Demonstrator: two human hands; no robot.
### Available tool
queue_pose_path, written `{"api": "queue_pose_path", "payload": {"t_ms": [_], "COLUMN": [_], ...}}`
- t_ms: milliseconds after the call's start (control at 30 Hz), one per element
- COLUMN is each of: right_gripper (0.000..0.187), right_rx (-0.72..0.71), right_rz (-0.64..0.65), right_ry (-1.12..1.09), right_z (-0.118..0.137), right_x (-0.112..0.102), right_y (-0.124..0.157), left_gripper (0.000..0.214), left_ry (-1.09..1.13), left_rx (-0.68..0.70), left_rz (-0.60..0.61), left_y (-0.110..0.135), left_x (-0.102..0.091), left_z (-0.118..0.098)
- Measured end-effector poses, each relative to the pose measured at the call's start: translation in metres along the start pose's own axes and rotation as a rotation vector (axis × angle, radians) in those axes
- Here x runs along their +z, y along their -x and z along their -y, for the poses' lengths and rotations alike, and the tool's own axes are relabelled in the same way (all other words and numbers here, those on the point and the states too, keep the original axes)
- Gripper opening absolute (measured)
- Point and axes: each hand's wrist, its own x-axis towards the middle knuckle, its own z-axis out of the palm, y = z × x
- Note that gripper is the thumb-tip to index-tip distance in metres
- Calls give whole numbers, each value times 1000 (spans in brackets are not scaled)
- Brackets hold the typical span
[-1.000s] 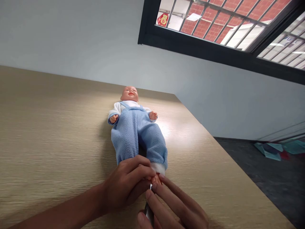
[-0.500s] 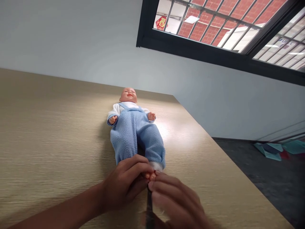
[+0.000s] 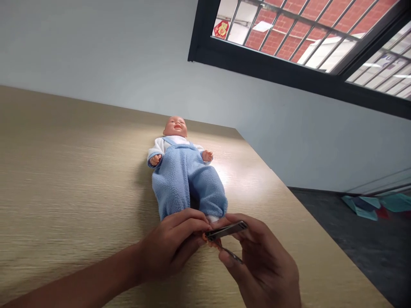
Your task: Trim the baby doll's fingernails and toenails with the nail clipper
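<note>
Firmly curled, the person's left hand [image 3: 170, 246] closes in a narrow grip around the small orange-pink vinyl foot [image 3: 205, 236] of a baby doll [image 3: 184, 179], with only the toes showing past the fingers. Just beside it, the right hand [image 3: 263, 256] pinches a slim steel nail clipper [image 3: 226, 231] between thumb and fingers, its front end right at the toes and its thin metal lever [image 3: 233, 255] slanting below. The doll lies on its back at the middle of the frame, dressed in fleecy blue overalls [image 3: 173, 188] over a white long-sleeved top [image 3: 157, 147]. Beneath it spreads a light wood-grain tabletop [image 3: 80, 171]. At the upper right, a black-framed barred window [image 3: 257, 55] shows a red brick wall [image 3: 279, 38] outside. Teal paper pieces [image 3: 362, 207] lie on a dark floor [image 3: 337, 244] at the right edge.
</note>
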Motion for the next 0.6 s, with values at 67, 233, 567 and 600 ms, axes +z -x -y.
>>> {"api": "queue_pose_path", "payload": {"t_ms": [67,233,567,600], "right_gripper": [33,22,9,7], "right_rx": [11,8,71,97], "right_rz": [20,45,299,333], "right_ry": [20,93,242,267], "right_z": [2,6,36,40], "right_x": [-1,-3,0,-1], "right_y": [0,-3,-37,-41], "left_gripper": [23,22,4,4], "left_ry": [-9,-2,74,64], "left_rx": [8,19,-54,-86], "left_rz": [-5,-10,-51,-45], "left_y": [-1,-2,5,6], "left_x": [-1,-1,4,5], "left_z": [-1,1,10,10]}}
